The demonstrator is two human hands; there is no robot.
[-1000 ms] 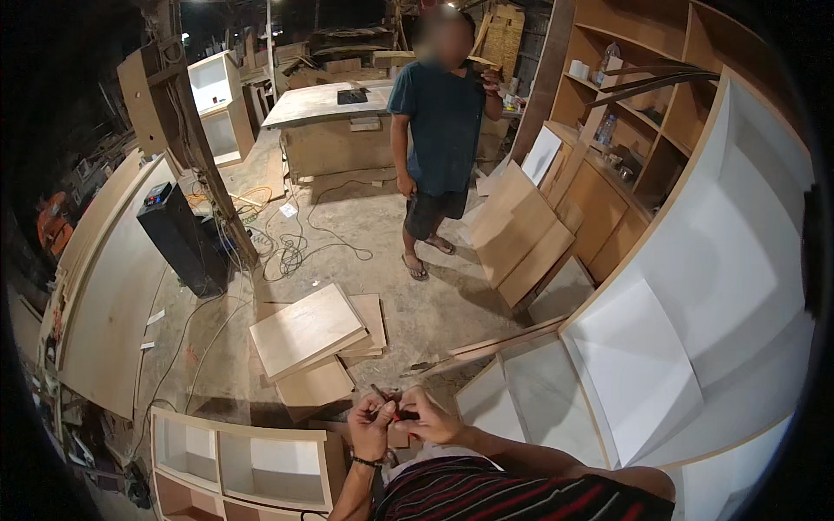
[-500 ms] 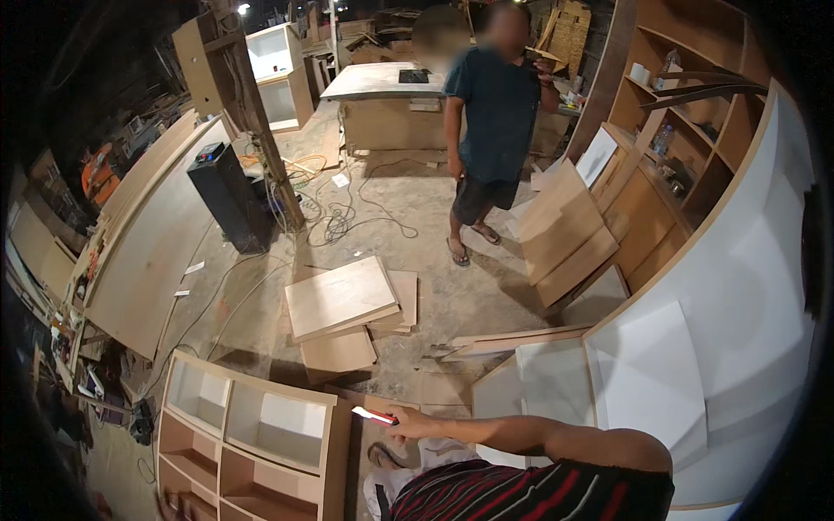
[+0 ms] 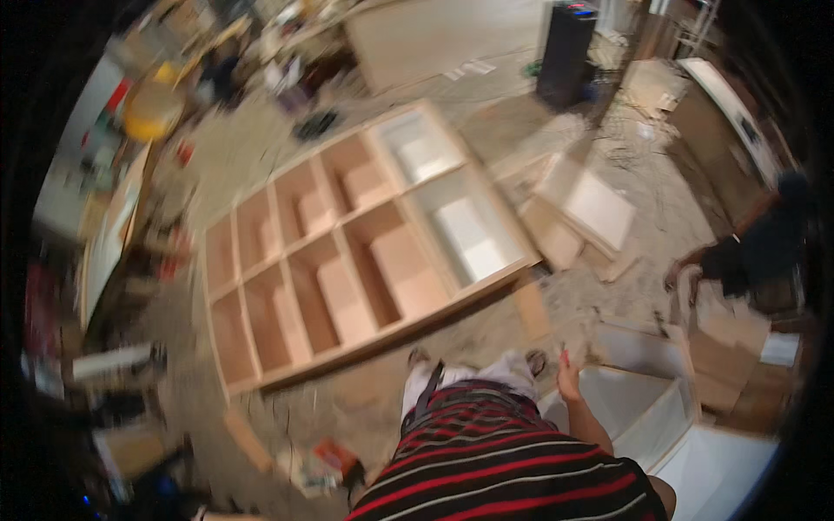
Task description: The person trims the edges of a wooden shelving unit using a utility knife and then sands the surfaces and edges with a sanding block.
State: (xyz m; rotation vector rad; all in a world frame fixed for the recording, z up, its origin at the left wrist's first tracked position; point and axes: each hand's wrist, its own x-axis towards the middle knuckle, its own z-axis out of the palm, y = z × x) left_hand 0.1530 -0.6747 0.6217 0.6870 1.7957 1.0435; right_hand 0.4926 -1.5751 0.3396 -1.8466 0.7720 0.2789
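Observation:
My right hand (image 3: 568, 382) is closed around a slim red utility knife (image 3: 564, 357), held out to the right of my body; motion blurs its tip. My left hand is out of sight. In front of my feet lies a large wooden shelf unit (image 3: 334, 227), its open compartments facing up. Most compartments are bare wood, while two at its right end have white linings. Next to my right hand is a white-lined cabinet (image 3: 621, 399) on the floor.
Several wooden panels (image 3: 599, 208) are stacked beyond the shelf unit. A tall black box (image 3: 565, 56) stands farther back. At the right edge is another person (image 3: 756, 247). An orange object (image 3: 336, 453) lies on the floor near my left side.
The view has swung left and down, so the shelf unit now fills the middle. The other person appears at the far right. My right hand still holds the knife, now closer to my body.

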